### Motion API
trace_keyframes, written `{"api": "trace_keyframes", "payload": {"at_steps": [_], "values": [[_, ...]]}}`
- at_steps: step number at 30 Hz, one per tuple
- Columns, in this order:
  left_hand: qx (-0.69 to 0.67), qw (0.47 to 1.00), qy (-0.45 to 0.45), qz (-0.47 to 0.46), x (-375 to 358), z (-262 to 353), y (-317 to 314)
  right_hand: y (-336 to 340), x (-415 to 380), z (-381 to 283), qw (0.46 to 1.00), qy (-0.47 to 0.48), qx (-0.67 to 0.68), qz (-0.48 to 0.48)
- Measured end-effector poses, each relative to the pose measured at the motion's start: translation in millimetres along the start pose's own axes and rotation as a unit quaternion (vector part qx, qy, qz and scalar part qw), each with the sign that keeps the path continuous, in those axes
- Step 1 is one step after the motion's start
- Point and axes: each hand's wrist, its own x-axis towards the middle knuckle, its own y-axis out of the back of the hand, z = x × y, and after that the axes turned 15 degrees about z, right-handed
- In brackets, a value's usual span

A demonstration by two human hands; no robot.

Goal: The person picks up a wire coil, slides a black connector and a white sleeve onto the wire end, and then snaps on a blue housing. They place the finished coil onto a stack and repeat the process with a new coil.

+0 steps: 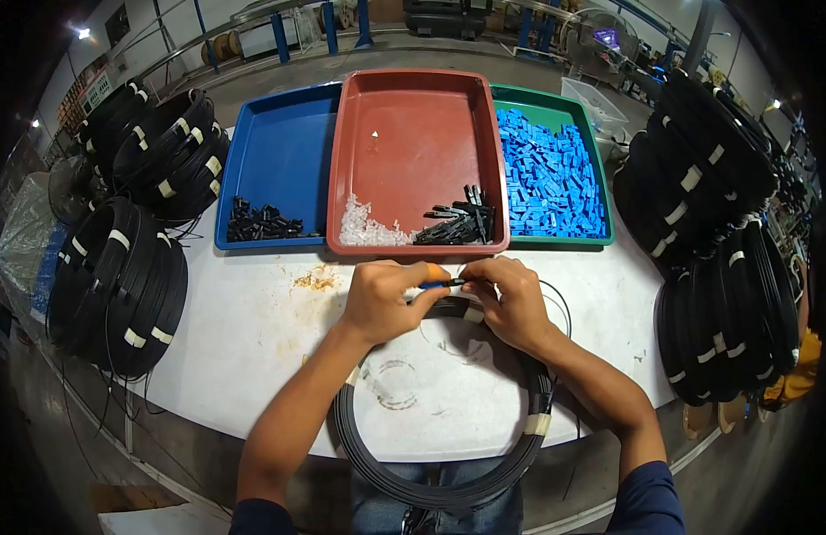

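My left hand (380, 300) pinches a small blue and black cable connector (440, 283) between thumb and fingers. Something orange wraps one of its fingertips. Opposite it, my right hand (509, 299) grips the black end of the same connector, where a thin black cable (566, 308) loops out to the right. Both hands meet above the far side of a black cable coil (343, 423), bound with pale tape. This coil lies on the white table (252, 357) and overhangs its front edge. Fingers hide part of the connector.
Behind my hands stand a blue tray (284, 152) with black pieces, a red tray (417, 134) with clear and black pieces, and a green tray (600, 201) full of blue connectors. Cable coils pile up at left (114, 290) and right (730, 312).
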Motion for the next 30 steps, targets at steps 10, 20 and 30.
{"api": "trace_keyframes", "payload": {"at_steps": [10,20,30], "values": [[-0.082,0.996,0.024,-0.008,-1,2,-1,-2,-2,-5,0.998,0.049,0.026,0.039],[-0.012,0.962,-0.273,-0.006,6,0,-4,0,0,-10,0.989,-0.11,0.1,-0.022],[0.065,0.987,0.06,-0.133,11,5,21,5,10,-7,0.982,-0.074,0.028,-0.174]]}}
